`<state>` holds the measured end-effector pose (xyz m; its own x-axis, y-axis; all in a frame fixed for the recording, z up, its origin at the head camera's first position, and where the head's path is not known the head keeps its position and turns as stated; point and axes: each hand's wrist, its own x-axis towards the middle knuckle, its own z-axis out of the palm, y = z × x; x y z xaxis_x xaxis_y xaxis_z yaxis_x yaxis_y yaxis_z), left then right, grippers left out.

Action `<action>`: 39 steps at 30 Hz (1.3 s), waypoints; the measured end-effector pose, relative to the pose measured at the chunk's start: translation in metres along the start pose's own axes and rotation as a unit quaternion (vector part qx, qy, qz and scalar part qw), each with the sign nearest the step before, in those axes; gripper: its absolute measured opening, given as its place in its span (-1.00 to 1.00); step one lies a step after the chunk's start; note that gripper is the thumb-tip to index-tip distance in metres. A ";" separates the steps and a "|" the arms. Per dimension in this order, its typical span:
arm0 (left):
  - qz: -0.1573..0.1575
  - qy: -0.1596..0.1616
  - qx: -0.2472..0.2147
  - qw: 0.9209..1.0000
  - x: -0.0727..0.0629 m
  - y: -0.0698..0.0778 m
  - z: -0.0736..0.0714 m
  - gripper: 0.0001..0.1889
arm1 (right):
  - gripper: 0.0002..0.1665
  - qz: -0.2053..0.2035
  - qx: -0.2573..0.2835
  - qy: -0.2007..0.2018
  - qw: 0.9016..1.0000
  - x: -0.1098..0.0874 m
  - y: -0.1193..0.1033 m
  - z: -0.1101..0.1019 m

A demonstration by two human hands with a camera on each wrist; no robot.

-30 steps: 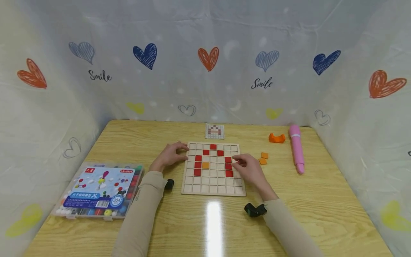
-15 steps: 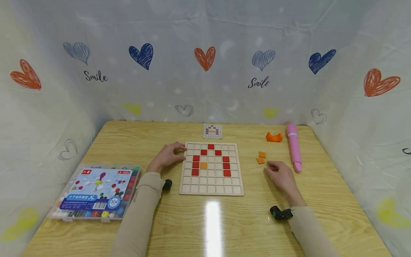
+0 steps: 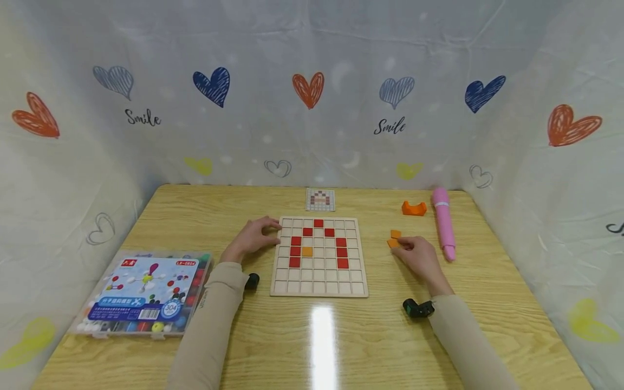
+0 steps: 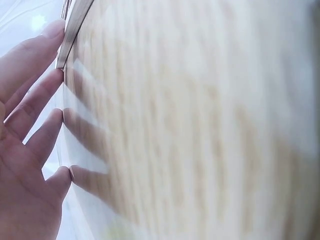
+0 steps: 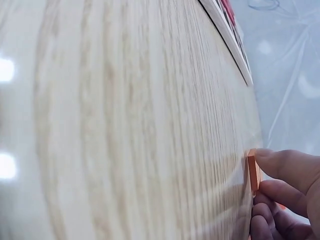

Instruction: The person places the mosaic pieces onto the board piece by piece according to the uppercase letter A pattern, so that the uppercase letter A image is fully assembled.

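A square wooden grid board [image 3: 319, 287] lies mid-table, with several red tiles [image 3: 343, 252] in an arch shape and one orange tile in a cell inside its left side. Beside its left edge is my left hand [image 3: 251, 237], fingers extended and tips right at the rim. In the left wrist view the fingertips [image 4: 59, 116] rest along the tabletop. To the right of the board, my right hand [image 3: 422, 259] has thumb and forefinger at a loose orange tile [image 5: 253, 172], pinching it by its edges. Another loose orange tile [image 3: 396, 233] lies just behind it.
A small pattern card [image 3: 320, 200] lies behind the board. An orange cradle-shaped piece [image 3: 414, 208] and a pink pen-like stick [image 3: 444, 225] are at the back right. At the left sits a clear-lidded box of coloured balls [image 3: 141, 295]. A heart-printed sheet encloses the table.
My right hand has left the board's right side and moved right, then forward onto the nearer loose orange tile. The left hand stays at the board's left edge.
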<state>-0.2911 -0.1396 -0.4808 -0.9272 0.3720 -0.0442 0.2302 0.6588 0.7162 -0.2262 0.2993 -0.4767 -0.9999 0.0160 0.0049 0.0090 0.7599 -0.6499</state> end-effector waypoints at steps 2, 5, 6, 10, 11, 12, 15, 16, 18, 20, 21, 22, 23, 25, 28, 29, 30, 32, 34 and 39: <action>-0.003 -0.001 0.000 1.000 -0.001 0.001 0.000 -0.60 | -0.46 0.004 0.002 -0.003 1.000 0.001 0.000 0.000; -0.004 -0.002 -0.001 1.000 -0.001 0.002 0.000 -0.60 | -0.47 0.002 0.000 -0.001 1.000 0.003 -0.001 0.001; -0.005 -0.003 -0.002 1.000 -0.001 0.003 0.000 -0.60 | -0.48 0.001 -0.001 0.002 1.000 0.003 -0.001 0.002; -0.008 -0.003 -0.002 1.000 -0.001 0.003 -0.001 -0.60 | -0.54 -0.004 -0.004 0.009 1.000 0.004 -0.001 0.003; -0.008 -0.003 -0.002 1.000 -0.001 0.003 -0.001 -0.60 | -0.55 -0.005 -0.006 0.009 1.000 0.004 -0.001 0.003; -0.007 -0.003 -0.001 1.000 0.000 0.003 -0.001 -0.60 | -0.56 -0.008 -0.007 0.008 1.000 0.004 -0.001 0.003; -0.007 -0.004 0.000 1.000 0.001 0.002 0.000 -0.60 | -0.59 -0.006 -0.007 0.003 1.000 0.004 -0.001 0.003; -0.007 -0.005 0.000 1.000 0.001 0.002 0.000 -0.60 | -0.59 -0.003 -0.007 0.002 1.000 0.004 -0.001 0.003; -0.010 -0.005 0.000 1.000 0.001 0.002 0.000 -0.60 | -0.57 0.002 -0.004 -0.002 1.000 0.003 -0.002 0.002; -0.012 -0.005 0.000 1.000 0.001 0.002 0.000 -0.60 | -0.54 0.004 0.000 -0.003 1.000 0.004 -0.002 0.002; -0.014 -0.005 0.000 1.000 0.001 0.003 0.000 -0.60 | -0.53 0.002 0.001 -0.003 1.000 0.004 -0.002 0.002; -0.015 -0.005 -0.001 1.000 0.001 0.003 0.000 -0.60 | -0.51 -0.001 0.001 -0.002 1.000 0.004 -0.002 0.002; -0.016 -0.004 -0.001 1.000 0.001 0.003 0.000 -0.59 | -0.50 -0.004 0.000 -0.001 1.000 0.004 -0.002 0.002; -0.017 -0.004 -0.002 1.000 0.001 0.003 -0.001 -0.59 | -0.49 -0.010 0.001 0.004 1.000 0.005 -0.002 0.004; -0.017 -0.004 -0.001 1.000 0.001 0.005 -0.001 -0.59 | -0.51 -0.016 -0.002 0.014 1.000 0.005 -0.001 0.005; -0.016 -0.005 -0.001 1.000 0.001 0.005 -0.001 -0.60 | -0.52 -0.018 -0.004 0.019 1.000 0.005 0.000 0.006; -0.016 -0.005 0.001 1.000 0.001 0.005 -0.001 -0.60 | -0.53 -0.020 -0.005 0.022 1.000 0.005 0.000 0.006; -0.015 -0.005 0.003 1.000 0.001 0.005 -0.001 -0.60 | -0.55 -0.026 -0.007 0.027 0.999 0.005 0.000 0.007; -0.015 -0.006 0.004 1.000 0.000 0.005 -0.001 -0.60 | -0.58 -0.029 -0.008 0.027 0.999 0.006 0.000 0.008; -0.015 -0.004 0.001 1.000 0.000 0.004 -0.001 -0.60 | -0.62 -0.030 -0.012 0.011 0.999 0.006 -0.001 0.007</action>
<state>-0.2901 -0.1376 -0.4771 -0.9313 0.3571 -0.0723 0.2020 0.6713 0.7132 -0.2323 0.2947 -0.4812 -0.9980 -0.0155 0.0609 -0.0505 0.7757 -0.6291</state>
